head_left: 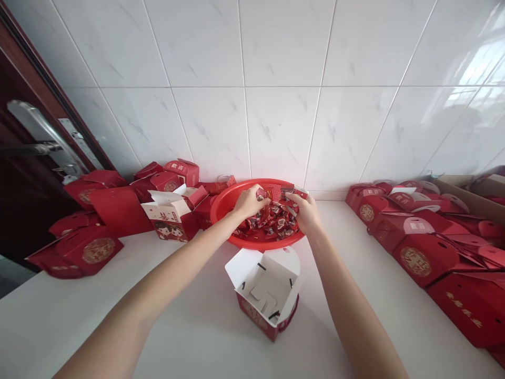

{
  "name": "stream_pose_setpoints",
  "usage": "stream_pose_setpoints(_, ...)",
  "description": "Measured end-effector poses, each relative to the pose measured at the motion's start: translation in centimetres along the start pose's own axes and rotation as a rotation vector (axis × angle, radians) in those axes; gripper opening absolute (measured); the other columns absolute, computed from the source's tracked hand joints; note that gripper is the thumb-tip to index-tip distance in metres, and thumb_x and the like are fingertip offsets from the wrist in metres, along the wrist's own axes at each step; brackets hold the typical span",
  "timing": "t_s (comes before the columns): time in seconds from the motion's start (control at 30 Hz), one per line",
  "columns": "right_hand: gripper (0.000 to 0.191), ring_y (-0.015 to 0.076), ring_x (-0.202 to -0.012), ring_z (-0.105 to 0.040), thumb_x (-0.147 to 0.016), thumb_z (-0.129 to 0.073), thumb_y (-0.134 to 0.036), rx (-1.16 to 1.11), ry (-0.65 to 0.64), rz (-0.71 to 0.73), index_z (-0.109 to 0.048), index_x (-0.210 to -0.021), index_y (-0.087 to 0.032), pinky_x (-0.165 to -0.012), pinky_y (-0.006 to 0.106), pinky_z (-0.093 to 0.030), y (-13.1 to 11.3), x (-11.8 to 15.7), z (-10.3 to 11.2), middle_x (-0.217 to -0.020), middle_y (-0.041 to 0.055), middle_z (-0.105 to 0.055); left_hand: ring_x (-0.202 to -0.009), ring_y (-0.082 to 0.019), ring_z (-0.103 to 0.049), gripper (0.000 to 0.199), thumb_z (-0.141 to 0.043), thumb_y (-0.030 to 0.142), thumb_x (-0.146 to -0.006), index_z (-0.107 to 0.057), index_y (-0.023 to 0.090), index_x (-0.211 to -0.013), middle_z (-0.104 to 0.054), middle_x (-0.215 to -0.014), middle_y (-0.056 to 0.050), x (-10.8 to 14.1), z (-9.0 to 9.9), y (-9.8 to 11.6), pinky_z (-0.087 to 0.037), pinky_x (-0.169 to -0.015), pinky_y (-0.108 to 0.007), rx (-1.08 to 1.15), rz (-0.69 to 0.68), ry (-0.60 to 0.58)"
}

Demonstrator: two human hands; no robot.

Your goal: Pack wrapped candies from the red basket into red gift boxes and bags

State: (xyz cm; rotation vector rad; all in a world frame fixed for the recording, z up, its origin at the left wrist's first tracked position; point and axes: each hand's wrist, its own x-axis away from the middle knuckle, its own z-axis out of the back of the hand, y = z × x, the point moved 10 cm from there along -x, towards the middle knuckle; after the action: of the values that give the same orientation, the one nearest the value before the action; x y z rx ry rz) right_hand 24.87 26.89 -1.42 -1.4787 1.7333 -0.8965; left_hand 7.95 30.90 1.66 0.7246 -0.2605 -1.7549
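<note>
A red plastic basket [221,210] stands against the wall, with many wrapped candies [278,223] heaped in it. My left hand [249,202] reaches over its left side, fingers closed on a red-wrapped candy [260,195]. At the basket's right side my right hand [306,213] pinches a shiny red wrapped piece [300,191], partly hidden by the fingers. Between the hands shows a red patterned packet [277,193]; which hand touches it I cannot tell. Nearer me, an open box [256,310], red outside and white inside, sits upright with its flaps raised and nothing inside.
Several red gift boxes [100,252] and an open white-and-red box [169,216] stand on the left. Rows of closed red boxes [418,258] fill the right side of the white table [189,326]. A tiled wall [280,126] rises behind; a door handle [47,131] is far left.
</note>
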Motion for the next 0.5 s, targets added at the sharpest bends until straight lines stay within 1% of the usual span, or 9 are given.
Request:
stream_pose_setpoints(0.03,0.021,0.0159,-0.067,-0.070,-0.058,-0.083,-0.021,0.001,-0.003,0.004,-0.069,-0.073,-0.019,-0.057,0.024,-0.058,0.0,0.0,0.0,-0.074,0.0006,-0.074,-0.086,-0.023,-0.066,0.019,-0.071,0.032,-0.081,-0.059,0.021,-0.091,-0.071,-0.089,-0.003,0.1,0.0,0.1,-0.048,-0.074,-0.031,-0.006,-0.009,-0.005)
stream_pose_setpoints(0.1,0.020,0.0158,-0.067,-0.070,-0.058,-0.083,-0.021,0.004,-0.009,0.011,-0.069,-0.072,-0.019,-0.056,0.024,-0.058,-0.1,-0.1,0.0,-0.073,0.0003,-0.073,-0.084,-0.023,-0.067,0.017,-0.068,0.035,-0.084,-0.062,0.021,-0.089,-0.072,-0.086,-0.003,0.2,-0.6,0.6,-0.048,-0.074,-0.031,0.012,-0.032,-0.058)
stream_pose_setpoints(0.2,0.020,0.0162,-0.066,-0.069,-0.057,-0.084,-0.021,0.001,-0.008,0.008,-0.069,-0.070,-0.019,-0.055,0.024,-0.058,-0.1,0.0,0.0,-0.071,0.0005,-0.073,-0.082,-0.022,-0.068,0.014,-0.056,0.030,-0.090,-0.065,0.020,-0.085,-0.074,-0.085,-0.003,0.4,-1.8,1.0,-0.048,-0.074,-0.030,0.053,-0.054,-0.167)
stream_pose_setpoints(0.27,0.020,0.0163,-0.066,-0.069,-0.056,-0.084,-0.021,-0.004,-0.005,0.002,-0.069,-0.070,-0.019,-0.055,0.024,-0.059,0.0,0.0,0.0,-0.071,0.0005,-0.073,-0.082,-0.022,-0.069,0.016,-0.053,0.024,-0.090,-0.067,0.019,-0.085,-0.074,-0.086,-0.004,0.6,-2.3,1.2,-0.048,-0.074,-0.030,0.038,-0.067,-0.215)
stream_pose_setpoints(0.4,0.022,0.0160,-0.067,-0.070,-0.056,-0.085,-0.022,-0.008,-0.015,0.003,-0.070,-0.071,-0.019,-0.056,0.024,-0.059,-0.1,0.1,-0.2,-0.073,0.0005,-0.074,-0.079,-0.024,-0.068,0.021,-0.052,0.025,-0.089,-0.071,0.018,-0.085,-0.075,-0.083,-0.006,0.8,-2.6,1.3,-0.048,-0.071,-0.031,-0.029,-0.098,-0.255)
stream_pose_setpoints(0.5,0.022,0.0157,-0.067,-0.070,-0.056,-0.085,-0.022,-0.004,-0.008,0.002,-0.070,-0.072,-0.019,-0.056,0.023,-0.058,-0.1,0.1,-0.1,-0.072,0.0000,-0.073,-0.075,-0.022,-0.068,0.022,-0.050,0.023,-0.089,-0.071,0.018,-0.086,-0.075,-0.080,-0.005,1.1,-3.1,1.4,-0.047,-0.068,-0.030,-0.062,-0.106,-0.314)
